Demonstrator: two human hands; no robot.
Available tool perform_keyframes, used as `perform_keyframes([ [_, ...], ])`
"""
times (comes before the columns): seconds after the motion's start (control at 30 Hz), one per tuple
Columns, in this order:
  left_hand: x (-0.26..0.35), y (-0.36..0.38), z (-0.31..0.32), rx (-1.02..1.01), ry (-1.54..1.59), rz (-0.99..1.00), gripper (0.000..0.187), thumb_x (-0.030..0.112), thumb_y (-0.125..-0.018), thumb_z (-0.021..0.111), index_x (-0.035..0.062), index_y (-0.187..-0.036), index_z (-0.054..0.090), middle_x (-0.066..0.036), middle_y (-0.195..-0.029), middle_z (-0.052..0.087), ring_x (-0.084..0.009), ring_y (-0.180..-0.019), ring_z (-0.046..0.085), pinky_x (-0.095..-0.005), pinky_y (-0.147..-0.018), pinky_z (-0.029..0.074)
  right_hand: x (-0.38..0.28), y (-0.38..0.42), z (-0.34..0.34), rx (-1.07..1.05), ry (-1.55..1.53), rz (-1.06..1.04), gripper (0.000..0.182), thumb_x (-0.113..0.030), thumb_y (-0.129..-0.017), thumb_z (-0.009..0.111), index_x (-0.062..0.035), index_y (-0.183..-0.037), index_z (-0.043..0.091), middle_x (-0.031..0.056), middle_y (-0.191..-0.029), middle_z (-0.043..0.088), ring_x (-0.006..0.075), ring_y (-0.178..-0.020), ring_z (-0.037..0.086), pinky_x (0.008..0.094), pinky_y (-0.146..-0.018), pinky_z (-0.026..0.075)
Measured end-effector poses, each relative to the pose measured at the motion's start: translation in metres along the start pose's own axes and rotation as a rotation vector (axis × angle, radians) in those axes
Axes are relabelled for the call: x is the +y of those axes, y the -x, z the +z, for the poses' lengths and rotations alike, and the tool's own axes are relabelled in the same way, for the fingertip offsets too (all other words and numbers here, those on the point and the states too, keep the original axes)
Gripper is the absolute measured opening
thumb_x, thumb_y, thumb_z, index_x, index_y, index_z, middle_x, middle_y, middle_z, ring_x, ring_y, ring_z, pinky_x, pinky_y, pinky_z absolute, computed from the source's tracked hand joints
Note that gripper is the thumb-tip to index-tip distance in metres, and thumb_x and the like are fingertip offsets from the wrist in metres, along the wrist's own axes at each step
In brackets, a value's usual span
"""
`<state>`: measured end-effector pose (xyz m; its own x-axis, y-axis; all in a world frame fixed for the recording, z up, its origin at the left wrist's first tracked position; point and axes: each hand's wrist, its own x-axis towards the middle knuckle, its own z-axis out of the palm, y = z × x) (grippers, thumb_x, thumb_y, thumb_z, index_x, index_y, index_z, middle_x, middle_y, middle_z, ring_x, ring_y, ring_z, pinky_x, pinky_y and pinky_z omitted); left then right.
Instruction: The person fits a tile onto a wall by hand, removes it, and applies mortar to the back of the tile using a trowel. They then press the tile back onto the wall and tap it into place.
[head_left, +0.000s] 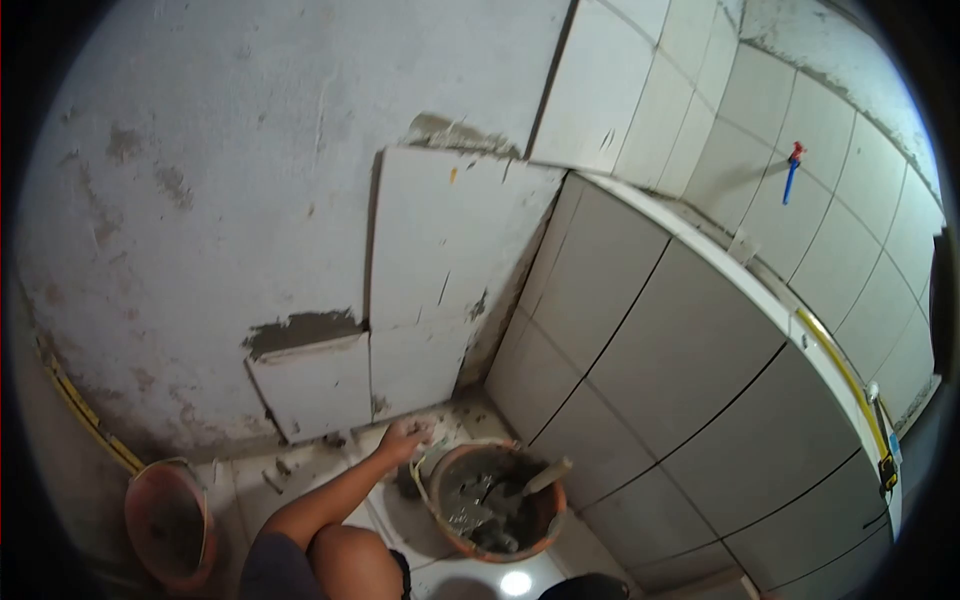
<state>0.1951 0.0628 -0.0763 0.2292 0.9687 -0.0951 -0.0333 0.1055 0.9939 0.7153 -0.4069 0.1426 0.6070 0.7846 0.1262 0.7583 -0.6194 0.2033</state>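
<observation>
My left hand [407,438] is just left of the rim of an orange bucket [558,528], near the foot of the tiled wall. Its fingers are small and blurred, so whether they hold anything is unclear. Wet grey mortar [475,505] fills part of the bucket, and a tool with a pale handle [548,476] leans in it toward the right rim. Above the hand, white tiles [415,375] cover the lower wall, with grey mortar showing over the left one. My right hand does not show.
A second orange bucket [170,525] stands at the lower left beside a yellow level [90,415]. Small debris [275,478] lies on the floor. A grey-tiled partition [640,380] rises at the right, with a yellow tape measure [887,470] on its ledge. A blue-handled tap [790,182] is beyond.
</observation>
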Motion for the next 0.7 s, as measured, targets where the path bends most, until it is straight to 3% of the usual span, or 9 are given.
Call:
perform_keyframes([
  [0.03,0.006,0.004,-0.002,-0.003,-0.023,0.004,0.023,0.016,-0.085,0.058,0.0024,-0.103,0.060,-0.002,-0.080,0.061,-0.0098,-0.073,0.056,-0.0245,-0.066,0.045,-0.002,-0.001,-0.015,0.026,-0.014,0.043,0.052,-0.046,-0.062,0.080,-0.0001,-0.082,0.066,0.0171,-0.052,0.053,0.0243,-0.045,0.036,0.0359,-0.045,0.039],
  [0.1,0.013,0.009,-0.004,0.012,0.038,-0.038,0.023,0.017,-0.085,0.057,0.0024,-0.103,0.060,-0.001,-0.080,0.061,-0.0095,-0.073,0.056,-0.0244,-0.066,0.045,-0.040,-0.004,-0.076,0.095,-0.230,0.029,0.049,-0.048,-0.066,0.078,-0.0026,-0.080,0.067,0.0223,-0.064,0.061,0.0255,-0.048,0.054,0.0436,-0.050,0.043],
  [0.17,0.007,0.009,-0.015,-0.009,-0.018,0.024,0.030,0.024,-0.088,0.056,0.0071,-0.112,0.057,-0.002,-0.085,0.063,-0.0107,-0.075,0.058,-0.0247,-0.064,0.044,-0.080,-0.021,-0.125,-0.087,-0.293,0.170,0.046,-0.009,-0.055,0.075,-0.0020,-0.100,0.066,0.0204,-0.111,0.059,0.0328,-0.096,0.057,0.0394,-0.083,0.045],
  [0.2,0.002,0.005,-0.024,0.057,-0.091,-0.005,0.031,0.027,-0.088,0.056,0.0079,-0.112,0.057,-0.003,-0.086,0.062,-0.0114,-0.076,0.058,-0.0257,-0.066,0.044,-0.090,-0.029,-0.128,0.105,-0.463,0.032,0.035,-0.006,-0.048,0.073,-0.0022,-0.083,0.069,0.0156,-0.082,0.066,0.0292,-0.070,0.059,0.0395,-0.067,0.046],
  [0.27,-0.088,-0.031,-0.063,0.071,-0.248,0.076,0.033,0.034,-0.088,0.056,0.0104,-0.110,0.058,-0.004,-0.088,0.061,-0.0133,-0.082,0.056,-0.0285,-0.072,0.045,-0.125,-0.042,-0.159,0.268,-0.454,-0.168,0.031,-0.006,-0.053,0.074,-0.0012,-0.083,0.069,0.0124,-0.066,0.065,0.0212,-0.057,0.063,0.0315,-0.055,0.048],
  [0.3,0.002,0.007,-0.033,0.008,-0.131,-0.039,0.032,0.033,-0.089,0.054,0.0111,-0.111,0.058,-0.003,-0.087,0.060,-0.0139,-0.083,0.055,-0.0293,-0.074,0.044,-0.135,-0.046,-0.174,0.385,-0.304,-0.322,0.029,-0.008,-0.056,0.075,-0.0015,-0.084,0.068,0.0119,-0.063,0.063,0.0184,-0.053,0.059,0.0305,-0.055,0.047],
  [0.47,0.022,0.010,-0.021,-0.274,0.189,0.077,0.059,0.044,-0.085,0.059,0.0037,-0.125,0.044,-0.004,-0.095,0.058,-0.0124,-0.084,0.053,-0.0258,-0.073,0.041,-0.184,-0.068,-0.230,0.386,-0.450,-0.171,0.040,-0.033,-0.062,0.082,-0.0041,-0.087,0.070,0.0049,-0.066,0.065,0.0107,-0.055,0.057,0.0283,-0.056,0.047],
  [0.63,0.071,0.036,-0.004,-0.592,0.263,0.268,0.091,0.060,-0.072,0.063,0.0030,-0.136,0.031,-0.010,-0.115,0.052,-0.0173,-0.103,0.048,-0.0271,-0.082,0.039,-0.224,-0.096,-0.259,0.424,-0.940,-0.433,0.037,-0.031,-0.065,0.082,-0.0009,-0.082,0.070,0.0062,-0.068,0.067,0.0119,-0.059,0.063,0.0278,-0.055,0.052],
  [0.7,0.092,0.042,0.004,-0.347,0.304,0.168,0.097,0.059,-0.067,0.068,0.0031,-0.137,0.030,-0.012,-0.120,0.051,-0.0205,-0.107,0.049,-0.0315,-0.088,0.039,-0.248,-0.116,-0.248,0.426,-1.245,-0.542,0.043,-0.032,-0.062,0.084,0.0022,-0.083,0.068,0.0081,-0.070,0.066,0.0131,-0.060,0.062,0.0285,-0.058,0.052],
])
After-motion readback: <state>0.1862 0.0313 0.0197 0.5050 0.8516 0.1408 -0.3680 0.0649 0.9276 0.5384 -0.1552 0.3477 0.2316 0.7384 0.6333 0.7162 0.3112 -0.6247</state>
